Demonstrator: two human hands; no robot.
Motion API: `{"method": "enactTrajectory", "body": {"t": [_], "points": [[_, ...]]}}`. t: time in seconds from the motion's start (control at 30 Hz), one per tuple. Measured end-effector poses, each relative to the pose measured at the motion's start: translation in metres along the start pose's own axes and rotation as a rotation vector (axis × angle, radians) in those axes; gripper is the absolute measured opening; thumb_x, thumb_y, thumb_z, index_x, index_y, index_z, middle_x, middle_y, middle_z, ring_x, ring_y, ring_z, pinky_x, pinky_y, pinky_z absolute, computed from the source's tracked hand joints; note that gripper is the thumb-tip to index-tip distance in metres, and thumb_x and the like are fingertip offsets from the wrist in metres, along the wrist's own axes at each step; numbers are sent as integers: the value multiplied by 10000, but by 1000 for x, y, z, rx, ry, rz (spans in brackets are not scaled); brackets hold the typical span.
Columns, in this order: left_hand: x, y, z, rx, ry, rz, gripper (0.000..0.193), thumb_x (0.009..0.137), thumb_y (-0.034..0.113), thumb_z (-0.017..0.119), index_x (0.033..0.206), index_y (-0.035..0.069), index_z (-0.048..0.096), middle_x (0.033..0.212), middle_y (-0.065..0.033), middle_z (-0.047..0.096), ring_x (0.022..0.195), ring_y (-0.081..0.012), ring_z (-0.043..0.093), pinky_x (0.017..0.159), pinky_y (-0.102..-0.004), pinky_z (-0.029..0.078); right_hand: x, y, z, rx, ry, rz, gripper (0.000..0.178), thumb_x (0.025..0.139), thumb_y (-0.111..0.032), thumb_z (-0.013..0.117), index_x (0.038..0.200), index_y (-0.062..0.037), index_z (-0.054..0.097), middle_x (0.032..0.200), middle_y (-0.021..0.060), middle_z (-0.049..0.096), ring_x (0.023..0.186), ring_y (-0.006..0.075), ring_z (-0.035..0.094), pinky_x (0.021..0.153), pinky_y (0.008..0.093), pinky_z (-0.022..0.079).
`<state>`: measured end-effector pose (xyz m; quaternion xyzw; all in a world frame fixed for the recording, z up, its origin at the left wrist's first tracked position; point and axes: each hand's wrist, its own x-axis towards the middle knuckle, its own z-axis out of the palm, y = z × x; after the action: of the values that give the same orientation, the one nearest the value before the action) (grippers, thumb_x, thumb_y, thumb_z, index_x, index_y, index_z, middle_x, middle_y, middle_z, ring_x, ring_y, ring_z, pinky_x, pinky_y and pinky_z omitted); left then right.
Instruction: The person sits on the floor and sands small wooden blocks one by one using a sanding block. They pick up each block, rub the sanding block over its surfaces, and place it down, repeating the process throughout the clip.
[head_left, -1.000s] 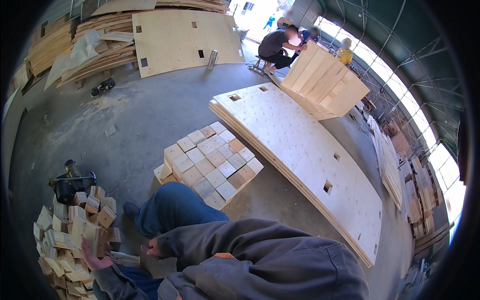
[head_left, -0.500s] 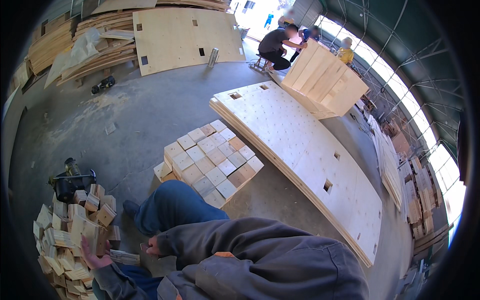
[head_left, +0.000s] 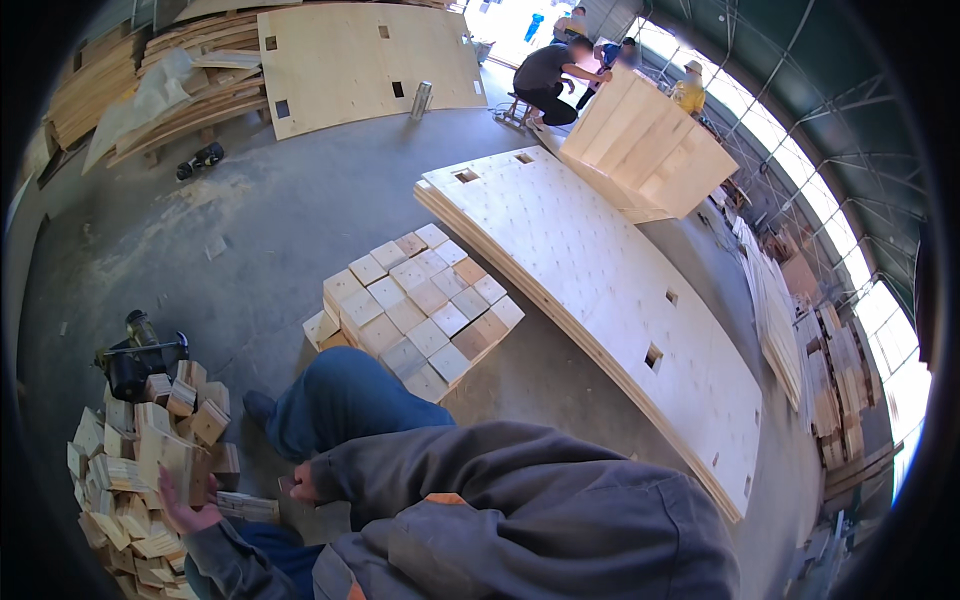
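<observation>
My left hand (head_left: 186, 507), at the lower left, has its fingers round a pale wooden block (head_left: 165, 450), held upright against a heap of loose wooden blocks (head_left: 125, 520). My right hand (head_left: 302, 484) is low beside my bent knee, its fingers curled; what they hold, if anything, I cannot make out. A short stack of thin wood pieces (head_left: 248, 506) lies between the two hands. In front of my knee stands a tidy stack of square-ended wooden blocks (head_left: 420, 300).
A dark power tool (head_left: 135, 360) sits behind the heap. Thick plywood panels (head_left: 600, 290) lie to the right. At the far end a person (head_left: 550, 82) crouches by a wooden box (head_left: 645, 145). A metal flask (head_left: 421, 100) and another tool (head_left: 200, 160) stand on the floor.
The view has tilted slightly, so the scene sits a little higher. Both hands keep nearly the same place, and the left still grips the block.
</observation>
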<state>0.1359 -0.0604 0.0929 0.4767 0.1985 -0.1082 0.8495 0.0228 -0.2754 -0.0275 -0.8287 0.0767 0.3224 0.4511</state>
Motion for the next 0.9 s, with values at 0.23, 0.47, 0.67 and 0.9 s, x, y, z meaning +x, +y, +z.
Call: {"method": "enactTrajectory", "body": {"t": [0.23,0.47,0.67,0.9], "points": [[0,2,-3,2,-41,-29,595,855,458,700,1343,193,485,1210,-89,556,944,-274,610,731,-372,548,2,2,1,-6,8,14,442,868,-418,620,1045,-23,707,1023,212,700,956,335,674,816,421,512],[-13,4,11,-14,24,-11,614,836,471,718,1333,190,489,1226,-92,543,948,-276,607,752,-373,555,5,-1,5,8,14,6,427,865,-402,622,1042,-24,707,1019,208,701,959,331,673,816,420,513],[-14,4,16,-14,28,-7,588,836,474,717,1301,179,512,1168,-98,582,907,-265,623,718,-364,559,5,-2,7,29,27,6,410,860,-387,627,1036,-26,708,1014,203,702,961,326,674,815,419,513],[7,0,-1,52,-72,-70,519,843,465,711,1239,169,554,1057,-78,644,803,-231,649,641,-327,555,-1,-4,3,55,55,2,390,855,-369,633,1029,-28,709,1009,198,704,963,320,674,813,418,513]]}}
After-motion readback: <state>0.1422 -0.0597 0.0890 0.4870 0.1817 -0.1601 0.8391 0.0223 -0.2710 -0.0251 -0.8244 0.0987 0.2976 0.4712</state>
